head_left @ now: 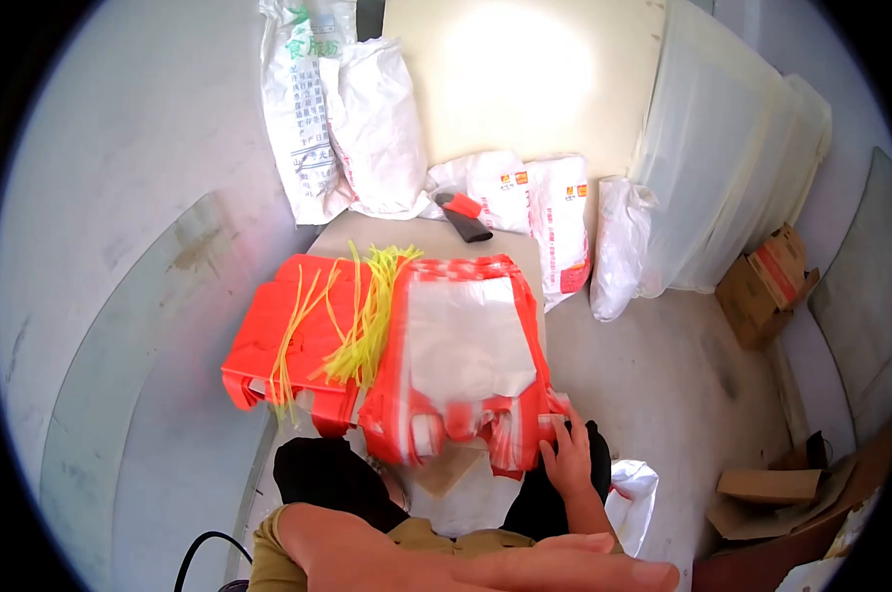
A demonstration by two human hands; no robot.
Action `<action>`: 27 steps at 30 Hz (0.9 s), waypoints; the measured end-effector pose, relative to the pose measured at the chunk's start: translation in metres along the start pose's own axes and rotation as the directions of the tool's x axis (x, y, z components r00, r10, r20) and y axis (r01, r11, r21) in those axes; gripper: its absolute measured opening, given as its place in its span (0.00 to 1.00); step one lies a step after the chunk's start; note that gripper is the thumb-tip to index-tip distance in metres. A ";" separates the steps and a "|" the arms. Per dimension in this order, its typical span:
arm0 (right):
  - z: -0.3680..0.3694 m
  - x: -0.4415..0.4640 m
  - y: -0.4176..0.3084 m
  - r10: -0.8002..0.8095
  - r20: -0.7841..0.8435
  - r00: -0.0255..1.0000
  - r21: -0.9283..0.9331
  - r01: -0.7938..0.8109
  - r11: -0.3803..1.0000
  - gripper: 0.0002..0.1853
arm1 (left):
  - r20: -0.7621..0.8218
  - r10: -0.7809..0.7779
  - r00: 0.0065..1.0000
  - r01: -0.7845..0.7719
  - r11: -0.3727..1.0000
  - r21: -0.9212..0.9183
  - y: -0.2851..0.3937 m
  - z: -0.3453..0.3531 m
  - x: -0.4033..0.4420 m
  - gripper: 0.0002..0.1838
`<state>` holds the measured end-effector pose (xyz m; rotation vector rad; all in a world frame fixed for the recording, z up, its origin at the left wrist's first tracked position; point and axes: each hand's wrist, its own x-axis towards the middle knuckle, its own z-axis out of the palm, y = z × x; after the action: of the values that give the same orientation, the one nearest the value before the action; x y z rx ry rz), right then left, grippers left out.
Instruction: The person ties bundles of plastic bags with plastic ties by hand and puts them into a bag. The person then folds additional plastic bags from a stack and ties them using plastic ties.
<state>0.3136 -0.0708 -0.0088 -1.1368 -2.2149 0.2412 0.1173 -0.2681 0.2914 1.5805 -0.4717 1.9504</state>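
Close to the camera, my left hand (485,570) reaches across the bottom of the view, fingers stretched to the right and partly cut off by the edge. It appears to hold nothing. My right hand (569,459) rests at the lower right corner of a stack of red-and-white plastic bags (476,340), fingers extended against the handle end. The bags' handles hang toward my knees and look slightly blurred. Left of this stack lies a pile of plain red plastic bags (303,321). A bunch of yellow-green strips (367,335) is draped over its right part.
A black-and-red object (466,215) lies at the work surface's back edge. White sacks (377,128) stand behind, several more beside them. Cardboard boxes (762,286) and flattened cardboard (772,485) sit on the right. A white bag (631,503) is beside my right knee.
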 end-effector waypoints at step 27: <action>0.003 -0.002 0.004 -0.015 -0.025 1.000 0.018 0.015 1.000 0.30 | -0.777 -0.072 0.626 0.307 0.938 0.160 0.011 0.086 0.029 0.12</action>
<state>0.3155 -0.0696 -0.0139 -1.1071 -2.1949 0.2391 0.1720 -0.3223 0.3408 0.7344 0.3382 2.3398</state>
